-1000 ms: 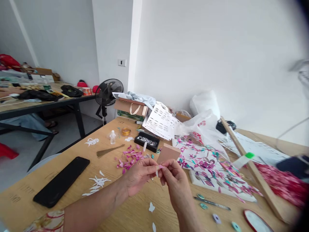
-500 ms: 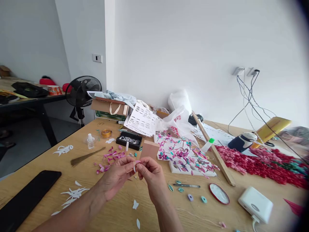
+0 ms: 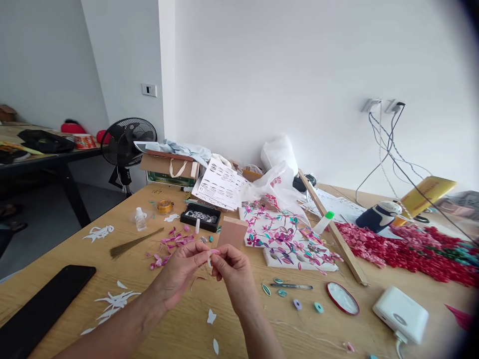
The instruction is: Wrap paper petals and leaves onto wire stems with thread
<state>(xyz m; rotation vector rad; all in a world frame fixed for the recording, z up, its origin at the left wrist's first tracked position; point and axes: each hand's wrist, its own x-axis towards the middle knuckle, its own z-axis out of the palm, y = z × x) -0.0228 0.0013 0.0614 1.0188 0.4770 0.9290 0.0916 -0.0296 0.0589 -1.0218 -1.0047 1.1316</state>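
Near the middle of the table, my left hand (image 3: pixel 177 273) and my right hand (image 3: pixel 234 271) meet with their fingertips pinched. Between them is a small pink piece (image 3: pixel 214 251), with a narrow white slip (image 3: pixel 209 262) hanging below it; fingers cover most of both. Just beyond the left hand lie loose pink petals (image 3: pixel 175 240). A wooden block (image 3: pixel 232 233) stands behind the right hand. White paper cutouts (image 3: pixel 117 300) are beside my left forearm, and a small white cutout (image 3: pixel 211 316) rests on the table between my arms.
White foam with wire-stemmed flowers (image 3: pixel 292 234) sits beyond the right hand. Further right are a pen (image 3: pixel 292 286), thread spools (image 3: pixel 318 307), a round red-rimmed dish (image 3: pixel 342 298) and a white box (image 3: pixel 400 313). A black phone-like slab (image 3: pixel 48 309) lies at left, near a bristle bundle (image 3: pixel 136 243).
The view has shifted slightly. Both hands stay together at the same spot, the fingers adjusting a little around the small pink piece.
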